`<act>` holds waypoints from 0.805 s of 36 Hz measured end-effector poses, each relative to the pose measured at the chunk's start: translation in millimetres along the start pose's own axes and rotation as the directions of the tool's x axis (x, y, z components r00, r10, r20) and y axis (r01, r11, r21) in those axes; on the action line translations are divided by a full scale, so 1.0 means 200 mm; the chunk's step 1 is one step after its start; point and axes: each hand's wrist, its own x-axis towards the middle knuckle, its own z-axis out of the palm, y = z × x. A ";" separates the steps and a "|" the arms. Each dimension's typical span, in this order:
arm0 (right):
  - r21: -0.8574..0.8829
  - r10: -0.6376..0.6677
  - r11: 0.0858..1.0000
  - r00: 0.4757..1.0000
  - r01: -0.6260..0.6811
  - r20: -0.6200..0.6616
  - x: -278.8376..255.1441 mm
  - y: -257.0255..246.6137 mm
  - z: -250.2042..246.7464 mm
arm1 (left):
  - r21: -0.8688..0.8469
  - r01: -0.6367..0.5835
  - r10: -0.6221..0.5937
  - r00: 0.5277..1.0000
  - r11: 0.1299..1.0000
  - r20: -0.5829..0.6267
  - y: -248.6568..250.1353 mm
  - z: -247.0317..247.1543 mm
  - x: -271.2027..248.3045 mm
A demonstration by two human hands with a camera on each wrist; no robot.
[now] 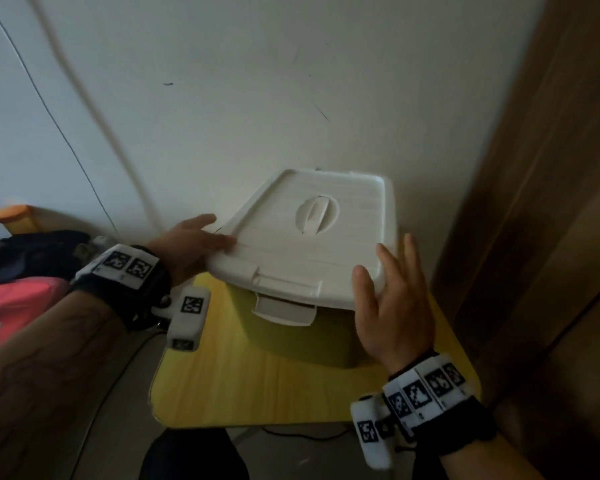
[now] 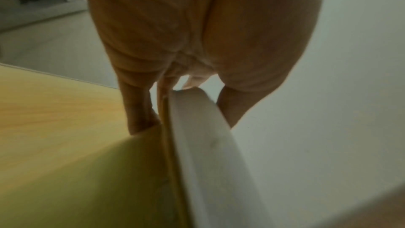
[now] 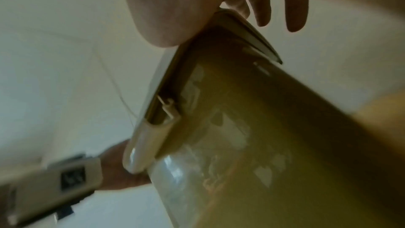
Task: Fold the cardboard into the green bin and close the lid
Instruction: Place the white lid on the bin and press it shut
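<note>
**Operator:** Seating the white lid on the green bin, which stands on the yellow surface. Left hand grips the lid edge at 9 o'clock, thumb on top; right hand rests flat, fingers straight, on the 4 o'clock corner.

**Checker:** Cardboard?

**Operator:** Not visible; presumably inside.

**Checker:** Risks?

**Operator:** Front latch appears unfastened. Springy cardboard may lift the lid. Uneven pressure may cock one side. Left fingers under the rim risk pinching.

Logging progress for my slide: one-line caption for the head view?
Both hands, left hand and right hand, steady the white lid on the green bin.
</note>
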 end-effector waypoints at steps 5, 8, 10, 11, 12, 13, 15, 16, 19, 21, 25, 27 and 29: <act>-0.034 -0.111 0.993 0.991 0.109 -0.071 -0.07 0.00 0.02 | 0.211 -0.111 0.162 0.957 0.971 -0.240 0.03 0.14 -0.04; -0.052 -0.198 0.980 0.972 0.192 -0.125 -0.08 0.00 0.02 | 0.326 -0.136 0.253 0.901 0.935 -0.352 0.05 0.14 -0.03; -0.022 -0.185 0.983 0.972 0.183 -0.143 -0.08 -0.01 0.02 | 0.326 -0.132 0.255 0.892 0.936 -0.374 0.03 0.15 -0.03; -0.003 -0.159 0.987 0.977 0.160 -0.145 -0.07 -0.02 0.02 | 0.276 -0.125 0.227 0.898 0.953 -0.376 0.03 0.16 -0.06; 0.009 -0.127 0.992 0.982 0.130 -0.138 -0.06 -0.04 0.01 | 0.197 -0.116 0.185 0.907 0.973 -0.377 0.02 0.19 -0.10; 0.007 -0.094 0.995 0.988 0.096 -0.122 -0.04 -0.06 0.00 | 0.102 -0.101 0.132 0.919 0.990 -0.371 0.01 0.21 -0.14; -0.073 -0.027 0.997 0.999 0.023 -0.048 0.01 -0.11 -0.02 | -0.087 -0.032 -0.001 0.934 0.996 -0.357 -0.04 0.25 -0.22; -0.143 0.009 0.990 1.000 -0.007 0.015 0.04 -0.14 -0.05 | -0.159 0.023 -0.077 0.937 0.987 -0.340 -0.08 0.28 -0.26; -0.254 0.155 0.960 0.978 -0.116 0.139 0.17 -0.22 -0.13 | -0.268 0.164 -0.220 0.956 0.949 -0.195 -0.15 0.36 -0.42; -0.210 0.267 0.950 0.949 -0.231 0.166 0.29 -0.26 -0.17 | -0.270 0.214 -0.238 0.970 0.939 -0.057 -0.19 0.42 -0.50; 0.107 0.357 0.909 0.886 -0.402 0.297 0.52 -0.27 -0.22 | -0.321 0.223 -0.230 0.973 0.920 0.016 -0.21 0.53 -0.54; 0.221 0.344 0.871 0.867 -0.438 0.360 0.59 -0.26 -0.25 | -0.380 0.179 -0.201 0.979 0.908 -0.019 -0.19 0.56 -0.55; 0.218 0.348 0.867 0.858 -0.448 0.378 0.65 -0.24 -0.26 | -0.413 0.116 -0.148 0.988 0.903 -0.045 -0.18 0.56 -0.54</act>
